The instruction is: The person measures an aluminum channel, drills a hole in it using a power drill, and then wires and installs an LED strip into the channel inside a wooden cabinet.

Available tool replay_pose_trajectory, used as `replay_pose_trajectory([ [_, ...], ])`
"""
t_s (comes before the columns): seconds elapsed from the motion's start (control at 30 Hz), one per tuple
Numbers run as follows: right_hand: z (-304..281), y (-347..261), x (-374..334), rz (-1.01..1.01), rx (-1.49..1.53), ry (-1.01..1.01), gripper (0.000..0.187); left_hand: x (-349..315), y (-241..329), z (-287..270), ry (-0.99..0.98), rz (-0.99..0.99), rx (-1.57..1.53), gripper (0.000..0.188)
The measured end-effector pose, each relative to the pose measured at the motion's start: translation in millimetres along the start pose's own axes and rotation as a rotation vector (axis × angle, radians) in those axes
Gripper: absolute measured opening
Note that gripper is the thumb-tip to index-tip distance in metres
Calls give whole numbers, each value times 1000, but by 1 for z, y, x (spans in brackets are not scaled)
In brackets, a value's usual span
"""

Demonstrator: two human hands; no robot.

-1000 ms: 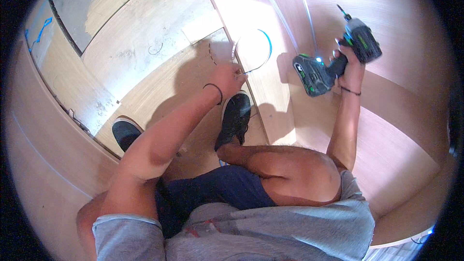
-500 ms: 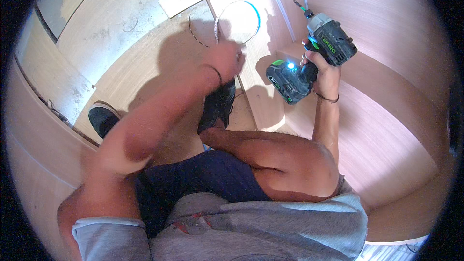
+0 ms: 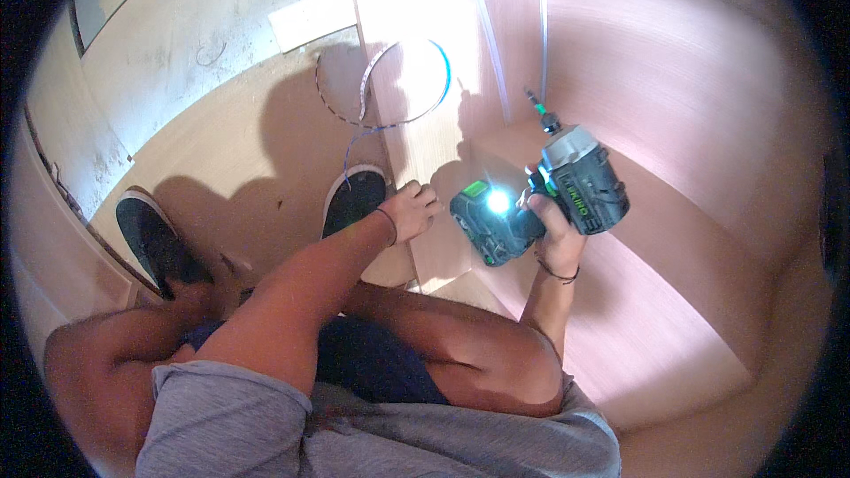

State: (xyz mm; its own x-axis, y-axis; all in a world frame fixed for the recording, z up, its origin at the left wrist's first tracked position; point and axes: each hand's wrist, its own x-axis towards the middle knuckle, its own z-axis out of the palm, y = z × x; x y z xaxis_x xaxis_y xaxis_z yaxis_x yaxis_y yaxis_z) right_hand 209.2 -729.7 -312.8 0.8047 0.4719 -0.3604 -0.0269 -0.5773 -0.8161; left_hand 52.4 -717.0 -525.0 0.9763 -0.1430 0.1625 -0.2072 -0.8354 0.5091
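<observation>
Grey-and-green cordless drill (image 3: 540, 199), lamp lit, stays clenched in the right hand (image 3: 556, 232) above the reddish panel (image 3: 673, 124), while the left hand (image 3: 412, 210), fingers curled and empty, has dropped from the cable loop (image 3: 390, 80) onto the pale board (image 3: 416, 137).

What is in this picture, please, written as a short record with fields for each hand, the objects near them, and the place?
Right hand: grips a grey and black cordless drill driver, its work light lit, bit pointing up and away.
Left hand: rests on the edge of a pale upright wooden board.
Near the hands: a looped thin strip with a blue wire lying across the board and floor.
Feet: two black slip-on shoes.
Place: inside a reddish-brown wooden cabinet.
</observation>
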Motion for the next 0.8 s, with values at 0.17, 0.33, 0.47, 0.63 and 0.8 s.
replay_pose_trajectory([
  [0.17,-10,11,5,23,-52,-85,44,7,-3,-13,-27,75,-76,10],
  [0.33,-12,10,5,63,-3,-114,43,13,23,19,161,-16,65,11],
  [0.47,-10,9,4,95,15,-150,36,16,18,24,-28,44,-2,12],
  [0.63,-8,6,6,144,8,-149,32,11,9,8,118,59,-116,13],
  [0.8,-3,7,7,87,37,-132,45,21,1,-17,142,-358,-582,15],
])
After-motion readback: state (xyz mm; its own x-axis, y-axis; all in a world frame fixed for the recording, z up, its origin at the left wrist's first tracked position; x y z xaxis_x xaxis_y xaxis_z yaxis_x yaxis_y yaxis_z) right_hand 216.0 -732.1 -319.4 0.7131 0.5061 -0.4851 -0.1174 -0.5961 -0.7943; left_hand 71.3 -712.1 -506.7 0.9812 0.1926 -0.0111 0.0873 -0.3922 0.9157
